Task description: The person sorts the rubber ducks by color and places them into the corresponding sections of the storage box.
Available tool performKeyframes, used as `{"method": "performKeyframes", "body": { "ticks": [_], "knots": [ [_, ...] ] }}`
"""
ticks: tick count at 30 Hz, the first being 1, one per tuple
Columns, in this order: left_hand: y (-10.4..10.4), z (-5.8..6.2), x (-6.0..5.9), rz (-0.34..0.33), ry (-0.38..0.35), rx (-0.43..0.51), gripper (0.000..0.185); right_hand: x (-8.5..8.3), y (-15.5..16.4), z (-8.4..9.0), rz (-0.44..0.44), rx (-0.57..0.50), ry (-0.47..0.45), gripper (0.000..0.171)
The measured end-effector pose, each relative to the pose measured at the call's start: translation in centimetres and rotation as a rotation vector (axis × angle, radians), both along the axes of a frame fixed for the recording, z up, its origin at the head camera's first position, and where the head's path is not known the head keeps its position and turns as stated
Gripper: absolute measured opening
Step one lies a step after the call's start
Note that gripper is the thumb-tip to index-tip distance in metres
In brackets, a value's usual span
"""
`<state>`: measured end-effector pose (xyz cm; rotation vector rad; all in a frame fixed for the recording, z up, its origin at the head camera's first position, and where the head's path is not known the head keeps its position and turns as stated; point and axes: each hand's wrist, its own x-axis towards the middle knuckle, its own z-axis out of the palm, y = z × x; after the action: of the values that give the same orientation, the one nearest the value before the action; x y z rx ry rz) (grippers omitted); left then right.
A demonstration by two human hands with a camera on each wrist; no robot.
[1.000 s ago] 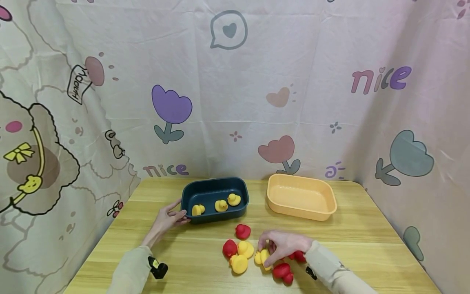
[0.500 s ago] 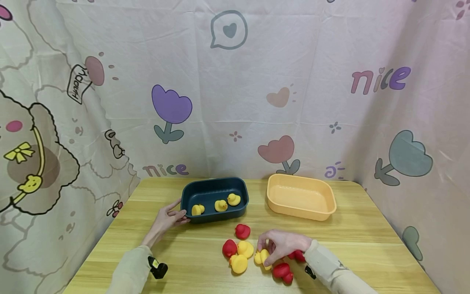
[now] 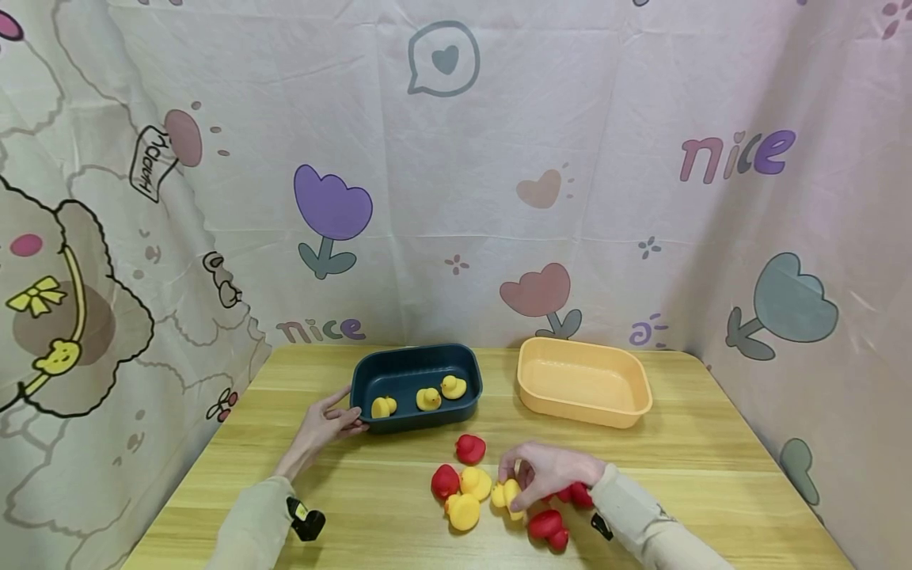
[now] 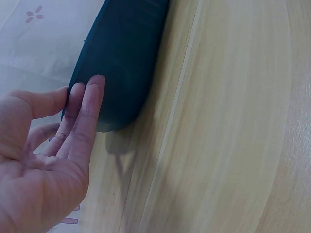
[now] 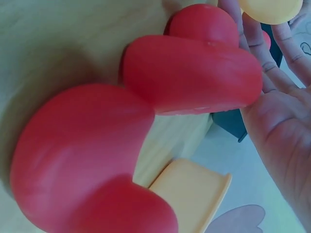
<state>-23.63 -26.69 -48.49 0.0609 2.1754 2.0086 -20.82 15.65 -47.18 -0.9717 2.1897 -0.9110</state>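
Note:
My left hand (image 3: 324, 429) pinches the near left corner of a dark blue bin (image 3: 420, 423), its thumb at the rim and its fingers against the outer wall (image 4: 124, 63). Inside that bin are three yellow rubber ducks (image 3: 428, 399). Over the table, my right hand (image 3: 552, 473) holds another yellow rubber duck (image 3: 507, 496) between thumb and fingers; part of the duck is hidden. Two more yellow ducks (image 3: 464, 512) sit left of it beside a red duck (image 3: 445, 481). Red ducks (image 5: 192, 73) also lie close under the right hand and wrist.
A light orange bin (image 3: 584, 408) stands at the back right. Another red duck (image 3: 470, 449) lies in front of the blue bin, and one more red duck (image 3: 549, 529) lies near the right wrist. Patterned cloth (image 3: 456, 198) hangs behind the wooden table (image 3: 370, 514).
The yellow duck in my right hand has shifted very slightly left with the fingers. My left hand and both bins stay in place.

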Motion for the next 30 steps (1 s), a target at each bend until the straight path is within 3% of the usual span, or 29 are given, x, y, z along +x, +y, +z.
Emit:
{"method": "performKeyframes", "body": {
  "ticks": [8,23,30],
  "knots": [
    [-0.05,-0.01,-0.02,0.016,-0.015,-0.007,0.073,-0.2,0.11,-0.05,-0.026,-0.041,-0.009,0.028],
    [0.25,0.38,0.13,0.015,-0.018,0.004,0.073,-0.81,0.28,-0.33,-0.028,-0.209,0.069,0.028],
    [0.3,0.13,-0.04,0.038,-0.03,-0.008,0.072,-0.93,0.14,-0.22,-0.091,-0.297,0.128,0.029]
  ]
}}
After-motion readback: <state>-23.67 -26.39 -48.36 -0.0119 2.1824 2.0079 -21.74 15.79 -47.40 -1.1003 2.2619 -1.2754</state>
